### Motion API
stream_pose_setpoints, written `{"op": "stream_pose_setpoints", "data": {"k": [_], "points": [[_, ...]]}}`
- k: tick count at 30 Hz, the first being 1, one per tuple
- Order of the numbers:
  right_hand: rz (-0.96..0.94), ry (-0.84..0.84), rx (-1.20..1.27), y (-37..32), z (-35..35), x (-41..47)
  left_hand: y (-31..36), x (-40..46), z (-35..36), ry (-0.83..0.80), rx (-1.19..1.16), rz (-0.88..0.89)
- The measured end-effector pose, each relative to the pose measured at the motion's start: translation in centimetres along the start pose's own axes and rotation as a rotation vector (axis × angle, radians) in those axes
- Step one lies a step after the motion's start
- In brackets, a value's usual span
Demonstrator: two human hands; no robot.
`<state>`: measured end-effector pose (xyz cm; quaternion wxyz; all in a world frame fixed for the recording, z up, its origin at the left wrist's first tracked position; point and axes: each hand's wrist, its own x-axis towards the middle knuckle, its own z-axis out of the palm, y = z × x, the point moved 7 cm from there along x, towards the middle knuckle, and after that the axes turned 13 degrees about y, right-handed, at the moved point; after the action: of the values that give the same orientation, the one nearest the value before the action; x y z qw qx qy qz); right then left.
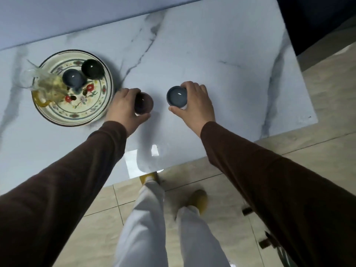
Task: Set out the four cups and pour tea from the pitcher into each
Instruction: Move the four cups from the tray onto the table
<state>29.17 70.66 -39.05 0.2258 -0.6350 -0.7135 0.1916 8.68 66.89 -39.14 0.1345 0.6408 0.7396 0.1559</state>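
Observation:
My left hand [123,107] grips a dark brown cup [143,103] just right of the flowered plate [86,116], at the marble table. My right hand [196,104] holds a grey-blue cup [177,96] a little further right, fingers around its far and near sides. On the plate stand another grey-blue cup [74,78] and a dark green cup [92,68]. A glass pitcher [45,84] with yellowish tea and a yellow handle stands on the plate's left part.
The white marble table [212,54] stretches to the right and back; its near edge runs diagonally just below my forearms. A pale wall borders the far side. Below are tiled floor, my legs and yellow slippers.

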Motion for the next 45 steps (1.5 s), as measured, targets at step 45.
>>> {"op": "stream_pose_setpoints", "data": {"k": [45], "points": [[-0.027,-0.126,-0.049,27.3,-5.5,18.8,19.8,14.9,17.8,-0.090,-0.015,-0.091]]}}
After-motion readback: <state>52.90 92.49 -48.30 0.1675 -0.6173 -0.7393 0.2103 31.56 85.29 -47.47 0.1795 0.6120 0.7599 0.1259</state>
